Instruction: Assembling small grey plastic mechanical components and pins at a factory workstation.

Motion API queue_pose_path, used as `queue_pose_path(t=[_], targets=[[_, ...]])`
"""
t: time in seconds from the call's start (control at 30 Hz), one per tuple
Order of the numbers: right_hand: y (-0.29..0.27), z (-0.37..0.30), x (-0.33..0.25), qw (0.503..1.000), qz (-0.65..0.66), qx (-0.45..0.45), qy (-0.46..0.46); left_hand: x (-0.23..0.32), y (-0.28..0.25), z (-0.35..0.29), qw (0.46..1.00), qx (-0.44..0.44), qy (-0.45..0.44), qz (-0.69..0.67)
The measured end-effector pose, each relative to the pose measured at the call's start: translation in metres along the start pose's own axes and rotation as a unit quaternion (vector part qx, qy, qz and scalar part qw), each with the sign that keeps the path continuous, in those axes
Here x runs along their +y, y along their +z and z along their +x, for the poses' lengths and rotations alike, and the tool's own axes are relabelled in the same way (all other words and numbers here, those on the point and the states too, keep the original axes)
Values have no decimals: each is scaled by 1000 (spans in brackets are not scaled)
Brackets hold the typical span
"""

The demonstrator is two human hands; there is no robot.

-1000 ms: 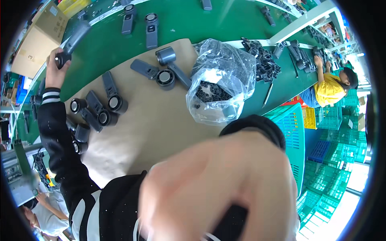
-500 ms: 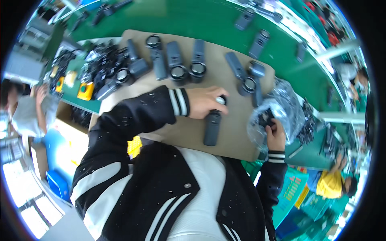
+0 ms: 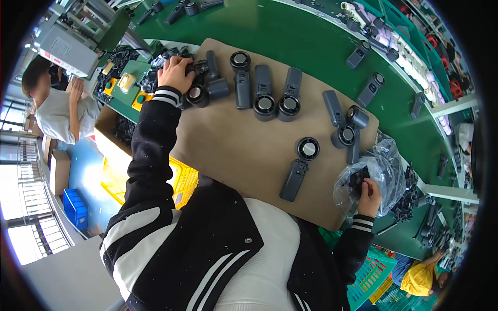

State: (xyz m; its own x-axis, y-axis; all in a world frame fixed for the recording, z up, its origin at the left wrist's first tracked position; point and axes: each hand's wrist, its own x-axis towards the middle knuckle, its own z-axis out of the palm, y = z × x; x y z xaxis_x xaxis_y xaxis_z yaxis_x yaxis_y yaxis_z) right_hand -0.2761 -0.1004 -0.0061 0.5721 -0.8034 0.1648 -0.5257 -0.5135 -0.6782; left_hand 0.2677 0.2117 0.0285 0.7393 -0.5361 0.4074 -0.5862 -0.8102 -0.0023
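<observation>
My left hand (image 3: 177,74) reaches to the far left, over the edge of a heap of small black parts (image 3: 174,54), with its fingers apart; its fingertips are partly lost among the parts. Beside it lie grey handheld fans (image 3: 217,87). My right hand (image 3: 369,198) is closed at the mouth of a clear plastic bag (image 3: 390,171), gripping a small black part (image 3: 358,179) whose exact kind I cannot make out. Between my hands, a single handheld fan (image 3: 294,180) lies on the brown mat (image 3: 233,150), its round head away from me, touched by neither hand.
Several more fans (image 3: 263,93) lie along the mat's far side, others on the green table (image 3: 311,36). Black parts (image 3: 405,205) are heaped right of the bag. A yellow crate (image 3: 184,181) and a cardboard box (image 3: 106,129) stand at left. A person (image 3: 62,111) sits beyond.
My left hand has let go of the fan on the mat and moved far left to the heap of black parts. My right hand remains at the bag. The view has shifted.
</observation>
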Motion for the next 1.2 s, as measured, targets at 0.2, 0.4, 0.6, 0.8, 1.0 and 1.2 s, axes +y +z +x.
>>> queue_pose_path(t=[0.2,0.4,0.6,0.8,1.0,1.2], targets=[[0,-2,-3,989,69,48,124,-10,6,21,991,-128,4,-27],[11,-4,10,981,111,71,142,-82,59,42,990,-129,37,-43],[3,-10,4,983,129,87,99,-74,44,49,989,-120,42,-77],[-9,-3,-25,936,249,98,230,-84,52,52,992,-72,49,-96],[-1,-6,-5,975,137,91,150,-61,24,50,990,-136,30,-33],[6,-8,-1,985,52,147,79,-87,44,52,987,-154,20,-46]])
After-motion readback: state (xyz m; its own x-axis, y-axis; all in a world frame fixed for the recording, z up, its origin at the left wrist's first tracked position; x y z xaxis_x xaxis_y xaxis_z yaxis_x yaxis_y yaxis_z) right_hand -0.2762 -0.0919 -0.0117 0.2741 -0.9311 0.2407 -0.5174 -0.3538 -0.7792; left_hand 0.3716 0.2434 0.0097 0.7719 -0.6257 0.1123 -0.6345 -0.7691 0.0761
